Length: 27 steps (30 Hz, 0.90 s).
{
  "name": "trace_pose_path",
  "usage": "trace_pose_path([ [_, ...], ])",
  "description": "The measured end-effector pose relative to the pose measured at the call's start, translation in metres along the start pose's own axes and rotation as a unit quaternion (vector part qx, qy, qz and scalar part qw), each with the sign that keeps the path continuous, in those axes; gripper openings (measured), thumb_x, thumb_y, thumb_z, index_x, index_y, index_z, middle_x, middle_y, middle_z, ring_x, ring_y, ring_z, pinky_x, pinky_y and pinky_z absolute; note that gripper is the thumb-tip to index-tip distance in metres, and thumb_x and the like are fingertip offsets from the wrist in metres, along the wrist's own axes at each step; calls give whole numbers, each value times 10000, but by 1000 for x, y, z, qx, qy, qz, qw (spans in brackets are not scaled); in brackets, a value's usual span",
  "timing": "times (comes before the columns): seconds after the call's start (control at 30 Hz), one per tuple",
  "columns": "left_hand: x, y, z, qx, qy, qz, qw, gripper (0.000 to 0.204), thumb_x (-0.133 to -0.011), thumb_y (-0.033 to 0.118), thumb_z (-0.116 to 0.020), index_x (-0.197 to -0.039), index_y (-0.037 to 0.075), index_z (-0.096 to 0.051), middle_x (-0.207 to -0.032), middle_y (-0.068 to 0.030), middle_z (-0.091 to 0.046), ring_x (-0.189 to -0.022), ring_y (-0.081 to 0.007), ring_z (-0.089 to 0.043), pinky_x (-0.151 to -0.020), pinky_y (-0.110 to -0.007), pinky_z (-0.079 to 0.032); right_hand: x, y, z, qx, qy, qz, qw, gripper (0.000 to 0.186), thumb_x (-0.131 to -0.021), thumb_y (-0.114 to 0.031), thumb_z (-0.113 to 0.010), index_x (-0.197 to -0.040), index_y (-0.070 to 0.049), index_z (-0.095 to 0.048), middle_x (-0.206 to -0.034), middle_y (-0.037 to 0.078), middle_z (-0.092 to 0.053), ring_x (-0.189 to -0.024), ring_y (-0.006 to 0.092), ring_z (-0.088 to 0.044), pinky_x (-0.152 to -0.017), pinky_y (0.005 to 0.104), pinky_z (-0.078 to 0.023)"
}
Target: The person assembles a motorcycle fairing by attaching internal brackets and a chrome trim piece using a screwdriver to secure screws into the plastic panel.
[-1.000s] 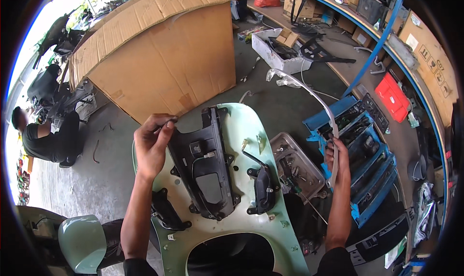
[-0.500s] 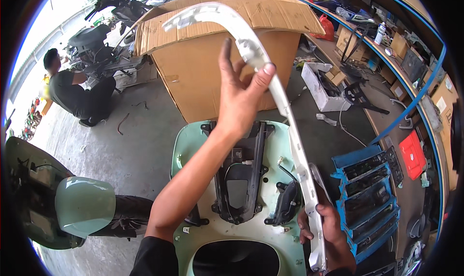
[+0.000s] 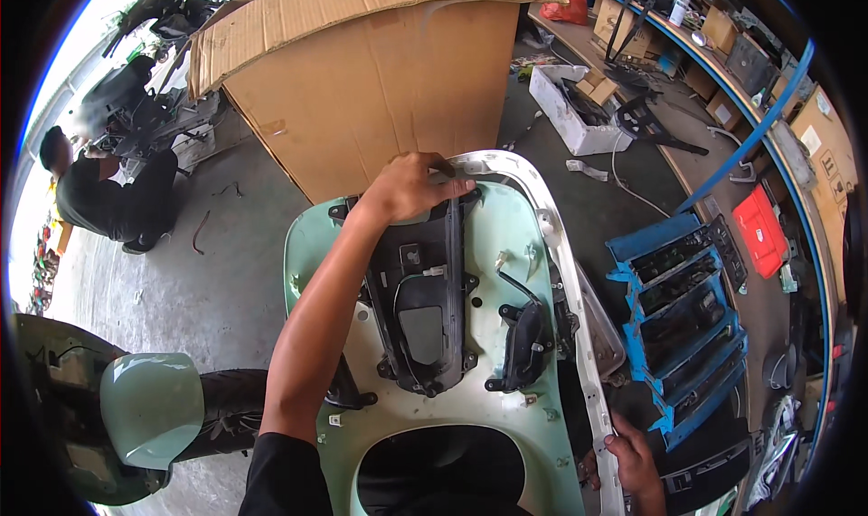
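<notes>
A long white curved trim strip (image 3: 576,290) lies along the right and top edges of a pale green scooter body panel (image 3: 312,245), which shows its inner side. My left hand (image 3: 407,189) is closed around the strip's curved end at the panel's top; the fingertips are partly hidden behind it. My right hand (image 3: 633,457) grips the strip's lower end at the panel's right side. Fixed on the panel are a black central frame (image 3: 434,335) with a wire and a black lamp-like unit (image 3: 524,349). Low in the panel is a large dark oval opening (image 3: 441,480).
Behind the panel stands a large cardboard box (image 3: 380,91). A green scooter front (image 3: 152,407) with a tyre is at left. On the right are a blue slatted rack (image 3: 678,335), a red case (image 3: 761,231) and a white foam box (image 3: 579,118). Another person (image 3: 113,190) squats far left.
The strip has come down from above the panel onto its top and right edges. My left hand has lowered with it and closed on its end; my right hand has moved slightly down.
</notes>
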<state>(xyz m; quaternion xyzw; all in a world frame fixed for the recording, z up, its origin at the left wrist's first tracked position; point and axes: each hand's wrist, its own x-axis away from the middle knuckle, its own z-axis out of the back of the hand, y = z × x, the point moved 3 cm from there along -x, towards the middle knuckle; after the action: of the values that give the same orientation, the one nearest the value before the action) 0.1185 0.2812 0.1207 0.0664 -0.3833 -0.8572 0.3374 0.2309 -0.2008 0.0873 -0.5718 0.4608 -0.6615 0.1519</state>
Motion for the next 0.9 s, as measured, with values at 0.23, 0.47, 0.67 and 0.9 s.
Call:
trace_pose_path([
  [0.23, -11, -22, -38, 293, -63, -46, 953, 681, -767, 164, -866, -1341, -41, -561, -1245, -118, -651, -1190, -229, -568, -1094, -354, -397, -15, 45, 17, 69, 89, 74, 991, 545, -903, -152, -535, -1406, 51, -489, -1187, 103, -668, -1047, 147, -586, -954, 262, -437],
  [0.47, 3, -16, -24, 331, -65, -55, 940, 715, -738, 150, -882, -1330, -69, -546, -1167, -88, -641, -1079, -167, -588, -990, -302, -468, -15, 46, 24, 6, 2, -18, 1000, 599, -909, -145, -528, -1475, 10, -411, -1049, 90, -671, -876, 145, -626, -792, 289, -508],
  [0.67, 0, -16, -14, 339, -42, -60, 938, 734, -716, 156, -901, -1335, -32, -554, -1163, -76, -644, -1104, -172, -577, -1012, -320, -445, -9, 27, 18, -32, -25, -10, 999, 659, -878, -96, -542, -1504, 1, -361, -1032, 119, -674, -837, 204, -660, -739, 338, -535],
  [0.9, 12, 19, 14, 253, -16, -74, 965, 723, -740, 134, -880, -1352, -33, -535, -1265, -110, -621, -1184, -201, -543, -1053, -357, -420, -1, 100, 49, 108, -19, 85, 990, 549, -993, -163, -633, -1493, -40, -442, -1478, 121, -492, -1328, 213, -481, -1050, 337, -410],
])
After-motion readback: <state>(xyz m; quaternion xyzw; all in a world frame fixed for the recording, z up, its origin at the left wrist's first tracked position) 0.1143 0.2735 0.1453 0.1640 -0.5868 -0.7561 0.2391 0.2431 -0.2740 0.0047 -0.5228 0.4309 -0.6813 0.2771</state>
